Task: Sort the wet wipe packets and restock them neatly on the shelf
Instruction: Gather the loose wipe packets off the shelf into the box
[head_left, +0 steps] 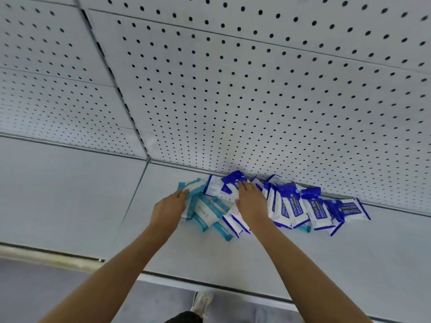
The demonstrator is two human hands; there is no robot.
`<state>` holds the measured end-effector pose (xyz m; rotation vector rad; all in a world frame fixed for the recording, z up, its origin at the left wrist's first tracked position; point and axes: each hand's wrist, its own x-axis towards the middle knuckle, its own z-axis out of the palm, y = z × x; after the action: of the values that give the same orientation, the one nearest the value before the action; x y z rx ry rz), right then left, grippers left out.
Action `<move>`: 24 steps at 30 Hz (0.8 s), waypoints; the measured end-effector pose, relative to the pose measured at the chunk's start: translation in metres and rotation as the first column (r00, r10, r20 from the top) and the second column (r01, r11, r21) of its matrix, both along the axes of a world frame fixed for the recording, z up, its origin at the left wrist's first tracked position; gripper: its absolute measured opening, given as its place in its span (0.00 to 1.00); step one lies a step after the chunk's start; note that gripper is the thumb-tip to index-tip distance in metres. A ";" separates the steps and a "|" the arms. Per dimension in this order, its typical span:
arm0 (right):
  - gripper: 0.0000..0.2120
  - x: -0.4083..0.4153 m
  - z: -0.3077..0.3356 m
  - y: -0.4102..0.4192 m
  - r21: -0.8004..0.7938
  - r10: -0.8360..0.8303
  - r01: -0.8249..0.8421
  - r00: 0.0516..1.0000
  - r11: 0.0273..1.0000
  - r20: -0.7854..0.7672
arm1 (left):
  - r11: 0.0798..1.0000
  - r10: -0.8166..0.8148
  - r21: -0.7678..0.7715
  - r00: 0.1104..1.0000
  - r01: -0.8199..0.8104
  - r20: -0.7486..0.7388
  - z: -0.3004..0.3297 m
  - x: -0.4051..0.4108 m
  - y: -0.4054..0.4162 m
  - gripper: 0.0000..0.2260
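A loose heap of wet wipe packets lies on the pale grey shelf [303, 257], pushed up against the foot of the white pegboard back panel [256, 101]. The heap falls into two colours. The teal-and-white packets [205, 212] lie on the left, overlapping one another at odd angles, and one teal packet [304, 228] pokes out from under the right part of the heap. The dark-blue-and-white packets [296, 206] spread from the middle out to the right, several of them leaning against each other on edge, and the furthest-right blue packet [349, 209] lies flat just beside the back panel.

Both arms reach in from the near edge. The left hand [169, 207] rests at the left side of the pile, palm down, its fingertips touching the teal packets; the fingers look fairly straight and close together, though whether they pinch anything cannot be told. The right hand [250, 201] lies palm down on top of the middle of the pile, fingers stretched forward and pressed close together over a blue packet [232, 180] that stands against the back panel.

Below the shelf's near edge, a shoe [201, 304] shows on the grey floor [46, 287].
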<state>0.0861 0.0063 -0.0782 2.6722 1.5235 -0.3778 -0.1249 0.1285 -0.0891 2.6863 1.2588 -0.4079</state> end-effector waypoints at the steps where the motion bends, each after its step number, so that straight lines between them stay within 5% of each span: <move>1: 0.29 0.002 -0.001 0.004 -0.018 0.012 -0.011 1.000 1.000 0.022 | 1.000 0.003 0.017 1.000 -0.002 -0.020 0.000 -0.007 0.003 0.29; 6: 0.25 0.015 0.002 0.022 -0.031 -0.013 0.013 1.000 0.999 0.008 | 0.997 0.077 0.003 0.997 -0.077 -0.013 0.000 -0.003 0.001 0.24; 9: 0.24 0.018 -0.002 0.025 -0.042 -0.003 0.003 1.000 0.999 -0.009 | 0.989 0.142 -0.040 0.989 -0.143 -0.029 -0.006 0.015 0.000 0.40; 11: 0.32 0.016 -0.008 0.023 -0.088 0.015 -0.016 1.000 0.996 -0.013 | 0.988 0.148 -0.038 0.986 -0.151 -0.079 -0.007 0.023 0.000 0.44; 16: 0.39 0.018 -0.015 0.030 -0.150 0.015 -0.009 0.999 0.989 0.040 | 0.983 0.162 -0.071 0.984 -0.167 -0.071 -0.003 0.027 0.002 0.34; 24: 0.26 0.023 -0.012 0.030 -0.293 0.190 -0.126 0.960 0.948 0.204 | 0.997 0.079 0.032 0.995 -0.077 -0.058 -0.004 0.013 0.001 0.26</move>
<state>0.1091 0.0367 -0.0903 2.2723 1.4803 -0.2422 -0.1121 0.1293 -0.0931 2.6573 1.3913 -0.4659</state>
